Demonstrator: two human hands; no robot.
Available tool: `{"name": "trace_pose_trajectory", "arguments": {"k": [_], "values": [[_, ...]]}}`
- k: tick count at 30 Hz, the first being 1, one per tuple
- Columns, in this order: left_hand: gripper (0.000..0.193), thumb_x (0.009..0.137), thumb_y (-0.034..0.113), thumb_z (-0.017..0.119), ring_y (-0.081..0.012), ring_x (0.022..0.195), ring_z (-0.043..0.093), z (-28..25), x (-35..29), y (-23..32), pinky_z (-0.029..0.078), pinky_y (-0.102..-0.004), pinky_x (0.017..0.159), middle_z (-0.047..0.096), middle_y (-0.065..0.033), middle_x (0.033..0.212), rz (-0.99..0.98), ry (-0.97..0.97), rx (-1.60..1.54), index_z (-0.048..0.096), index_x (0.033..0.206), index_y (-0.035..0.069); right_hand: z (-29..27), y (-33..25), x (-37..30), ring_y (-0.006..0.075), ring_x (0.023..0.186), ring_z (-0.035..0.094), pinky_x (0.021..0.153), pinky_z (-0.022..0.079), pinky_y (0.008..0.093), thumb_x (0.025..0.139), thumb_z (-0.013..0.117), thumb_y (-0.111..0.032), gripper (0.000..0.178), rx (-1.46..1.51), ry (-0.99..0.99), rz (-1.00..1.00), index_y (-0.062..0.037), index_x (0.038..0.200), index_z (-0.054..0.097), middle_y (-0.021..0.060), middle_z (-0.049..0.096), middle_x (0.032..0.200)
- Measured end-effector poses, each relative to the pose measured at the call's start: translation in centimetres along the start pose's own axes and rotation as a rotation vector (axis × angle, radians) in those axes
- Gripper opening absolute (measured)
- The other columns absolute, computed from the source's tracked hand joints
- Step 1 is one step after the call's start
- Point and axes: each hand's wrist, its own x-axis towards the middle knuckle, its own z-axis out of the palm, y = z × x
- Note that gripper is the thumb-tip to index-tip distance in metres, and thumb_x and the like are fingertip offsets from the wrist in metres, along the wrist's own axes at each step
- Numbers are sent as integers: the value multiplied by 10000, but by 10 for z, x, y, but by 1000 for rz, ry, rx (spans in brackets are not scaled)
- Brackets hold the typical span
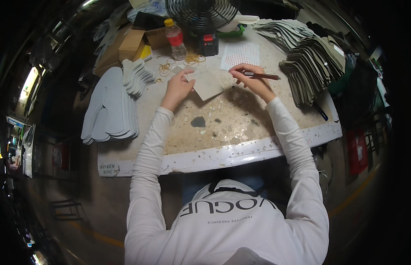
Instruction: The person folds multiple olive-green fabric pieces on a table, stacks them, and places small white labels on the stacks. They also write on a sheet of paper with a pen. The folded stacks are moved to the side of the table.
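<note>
My left hand [178, 89] is closed on the left edge of a flat beige-grey piece [208, 83] with straight edges, held over the middle of the table; I cannot tell whether it is card or fabric. Between the fingers of my right hand [254, 81] is a reddish-brown pen [268, 76], its shaft pointing out to the right. That hand is just right of the flat piece, apart from it. A printed paper sheet [241, 52] lies beyond my right hand. Dark and pale scraps [198, 122] are scattered on the tabletop [179, 143] nearer to me.
Pale cut pieces [109, 108] are stacked at the left, with smaller curved ones [138, 77] behind. Dark layered pieces [308, 70] fill the right side. At the back are a yellow-capped bottle [175, 39], rubber bands [194, 58], a fan [201, 13] and a cardboard box [131, 43].
</note>
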Motion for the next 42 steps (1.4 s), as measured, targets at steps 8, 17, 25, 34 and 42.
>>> {"name": "trace_pose_trajectory", "arguments": {"k": [8, 17, 25, 34, 42], "values": [[375, 812, 255, 699, -313, 1218, 472, 24, -33, -11, 344, -453, 1025, 530, -102, 1278, 434, -80, 628, 631, 1164, 145, 70, 44, 24, 45, 562, 429, 508, 346, 238, 769, 805, -293, 361, 57, -119, 75, -58, 645, 561, -51, 535, 611], [339, 829, 261, 662, -289, 1268, 439, 28, -34, -17, 267, -591, 1063, 492, -79, 1290, 348, -97, 561, 595, 1151, 179, 92, 57, 9, 72, 524, 371, 487, 321, 275, 782, 755, -223, 379, -125, 2, -90, -13, 600, 498, 18, 455, 513], [343, 844, 275, 664, -287, 1270, 440, 28, -35, -12, 265, -581, 1073, 490, -71, 1295, 339, -105, 568, 593, 1165, 177, 88, 54, 9, 272, 470, 488, 494, 398, 356, 744, 678, -219, 264, -201, 34, -154, -10, 634, 561, 138, 517, 533], [343, 847, 284, 666, -276, 1262, 450, 28, -36, -10, 270, -587, 1067, 495, -62, 1292, 336, -101, 577, 597, 1166, 178, 88, 53, 8, 340, 489, 516, 493, 410, 376, 740, 658, -209, 236, -256, 98, -169, -23, 629, 567, 152, 522, 542], [359, 857, 303, 659, -291, 1225, 486, 29, -36, -11, 283, -551, 1068, 507, -73, 1299, 346, -88, 620, 606, 1185, 166, 89, 52, 8, 360, 518, 561, 500, 428, 393, 726, 652, -204, 225, -235, 141, -201, -26, 615, 571, 169, 528, 541]]}}
